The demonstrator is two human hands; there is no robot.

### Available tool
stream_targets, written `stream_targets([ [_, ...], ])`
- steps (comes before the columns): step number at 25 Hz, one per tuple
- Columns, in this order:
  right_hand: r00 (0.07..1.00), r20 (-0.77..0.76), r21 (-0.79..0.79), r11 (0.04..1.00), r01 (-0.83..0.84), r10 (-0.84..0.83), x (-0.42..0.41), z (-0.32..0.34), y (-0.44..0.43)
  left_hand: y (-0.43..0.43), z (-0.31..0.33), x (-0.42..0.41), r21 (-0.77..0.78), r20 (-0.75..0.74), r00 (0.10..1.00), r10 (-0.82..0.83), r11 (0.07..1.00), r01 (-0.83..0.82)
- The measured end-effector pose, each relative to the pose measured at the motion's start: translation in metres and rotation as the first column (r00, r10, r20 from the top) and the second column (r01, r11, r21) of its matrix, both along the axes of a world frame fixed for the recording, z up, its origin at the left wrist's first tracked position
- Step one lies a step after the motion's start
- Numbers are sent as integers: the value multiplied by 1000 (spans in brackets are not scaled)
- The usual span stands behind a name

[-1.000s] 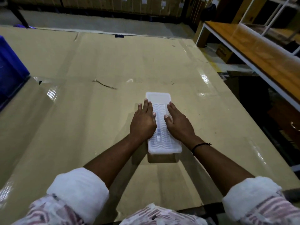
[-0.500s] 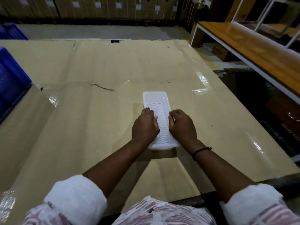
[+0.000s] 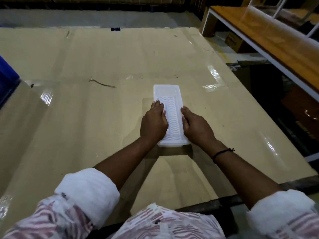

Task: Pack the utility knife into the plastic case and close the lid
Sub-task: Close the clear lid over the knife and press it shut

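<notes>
The case [image 3: 170,114] lies flat on the table [image 3: 86,118], a little right of the middle, with its long side pointing away from the person. It is white and half clear, and its lid [image 3: 166,91] is down on top; the lid has a pattern of wavy ridges on most of its length and a smooth part at the far end. The knife cannot be made out through the plastic, so I cannot tell from here if it is inside. The left hand [image 3: 153,125] rests on the left edge of the case, palm down, with the fingers [image 3: 158,105] close together and laid along the lid toward the far end. The right hand [image 3: 196,125] is on the right edge, with its fingers curled down over the side of the case and the thumb [image 3: 184,122] touching the lid. Both hands touch the near half of the case; the far end is free. The right wrist has a thin black band [image 3: 221,153]. Both sleeves are rolled up, white at the cuff [image 3: 88,190]. The table is covered by a beige sheet with shiny tape on it. A blue crate [image 3: 6,78] stands at the left edge of the table, well apart from the case. To the right, beyond the table, there is a wooden bench [image 3: 276,38] with a white frame.
</notes>
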State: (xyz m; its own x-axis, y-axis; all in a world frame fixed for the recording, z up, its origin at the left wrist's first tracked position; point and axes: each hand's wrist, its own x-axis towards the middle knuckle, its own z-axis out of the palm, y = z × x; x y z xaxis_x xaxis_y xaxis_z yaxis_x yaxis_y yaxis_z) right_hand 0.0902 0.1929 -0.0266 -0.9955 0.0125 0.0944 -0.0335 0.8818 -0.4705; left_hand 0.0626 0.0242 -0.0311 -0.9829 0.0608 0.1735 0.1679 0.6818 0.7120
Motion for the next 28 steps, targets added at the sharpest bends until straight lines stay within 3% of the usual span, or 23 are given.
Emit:
stream_targets([
  [3, 999, -5, -1, 999, 42, -42, -1, 11, 1, -2, 4, 5, 117, 0, 1000, -5, 993, 5],
  [5, 987, -44, -102, 983, 152, -157, 4, 13, 1, -8, 4, 16, 166, 21, 998, 63, 984, -66],
  [8, 944, 110, -330, 884, 331, -312, 20, 12, 3, -23, -2, 42, 164, 260, 957, 127, 971, -173],
  [11, 871, 456, -586, 676, 446, -180, 34, 16, 15, -24, -5, 53, 209, 380, 920, 97, 960, -188],
  [14, 834, 552, -700, 542, 465, -4, 42, 21, 21, -17, 1, 54, 185, 364, 926, 96, 967, -173],
  [19, 859, 512, -708, 565, 424, -3, 36, 14, 21, -9, 0, 50, 223, 390, 920, 39, 965, -136],
  [23, 811, 580, -704, 551, 449, 79, 29, 19, 31, -16, 3, 44, 263, 464, 885, -41, 960, -93],
  [26, 820, 572, -665, 598, 447, 22, 1, 20, 40, -25, 7, 15, 264, 513, 858, -18, 955, -137],
  [28, 844, 535, -720, 506, 475, -31, -33, 22, 39, -27, 8, -25, 268, 510, 858, 62, 936, -228],
])
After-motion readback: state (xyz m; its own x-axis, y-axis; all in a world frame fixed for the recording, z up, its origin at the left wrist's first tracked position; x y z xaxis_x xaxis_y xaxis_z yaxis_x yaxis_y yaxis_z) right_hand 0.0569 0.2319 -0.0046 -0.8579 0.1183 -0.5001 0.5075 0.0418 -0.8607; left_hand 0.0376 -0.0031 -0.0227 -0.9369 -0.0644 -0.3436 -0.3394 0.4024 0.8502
